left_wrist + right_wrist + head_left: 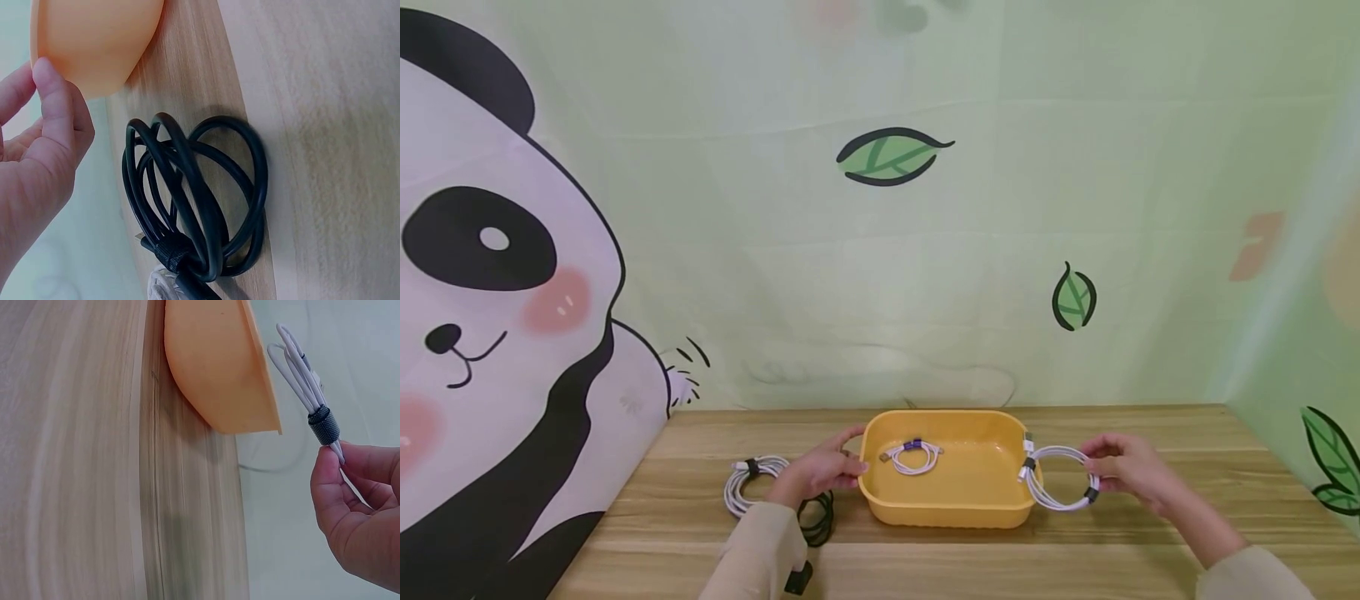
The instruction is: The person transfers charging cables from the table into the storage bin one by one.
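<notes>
The right grip (359, 497) was pinched on a white coil (314, 400) held up beside the yellow bin (951, 515), which sat near the middle of the surface's (1180, 450) back edge; the left grip (825, 472) was clamped on the bin's left rim. A hold on one side of the coil alone might let it tilt, and its dangling plugs could catch the bin's right rim. Whether they touched that rim was unclear. The left arm partly hid a black coil (201, 194) nearer the surface's left edge.
</notes>
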Motion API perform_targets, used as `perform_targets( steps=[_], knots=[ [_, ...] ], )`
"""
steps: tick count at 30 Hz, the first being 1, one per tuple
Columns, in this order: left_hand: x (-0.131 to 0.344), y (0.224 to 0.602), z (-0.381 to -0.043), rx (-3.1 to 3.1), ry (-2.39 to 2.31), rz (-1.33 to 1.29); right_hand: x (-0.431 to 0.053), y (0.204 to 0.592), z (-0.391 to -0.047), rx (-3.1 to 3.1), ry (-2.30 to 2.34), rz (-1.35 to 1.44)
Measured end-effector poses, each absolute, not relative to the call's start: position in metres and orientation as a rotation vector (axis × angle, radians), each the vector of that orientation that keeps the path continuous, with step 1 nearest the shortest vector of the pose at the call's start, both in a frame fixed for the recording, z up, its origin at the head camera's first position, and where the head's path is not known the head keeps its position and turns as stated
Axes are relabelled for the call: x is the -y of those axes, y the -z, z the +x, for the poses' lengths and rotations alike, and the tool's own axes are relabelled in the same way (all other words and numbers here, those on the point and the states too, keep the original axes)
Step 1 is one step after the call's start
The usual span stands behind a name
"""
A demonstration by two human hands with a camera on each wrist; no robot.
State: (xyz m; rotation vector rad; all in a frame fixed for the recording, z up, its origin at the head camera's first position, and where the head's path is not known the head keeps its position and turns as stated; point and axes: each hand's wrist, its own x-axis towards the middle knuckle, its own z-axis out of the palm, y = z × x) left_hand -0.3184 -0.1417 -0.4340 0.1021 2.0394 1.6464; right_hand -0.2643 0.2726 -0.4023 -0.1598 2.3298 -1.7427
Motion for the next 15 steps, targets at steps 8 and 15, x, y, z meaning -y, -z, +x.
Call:
perform_targets(
  steps=[8,15],
  knots=[
    [0.142,0.433,-0.318,-2.035,-1.645,0.105,-0.267,0.404,-0.268,-2.345,1.742,-0.151],
    [0.142,0.435,-0.318,-2.026,-1.652,0.121,-0.261,0.404,-0.270,-2.349,1.737,-0.156]
  ],
)
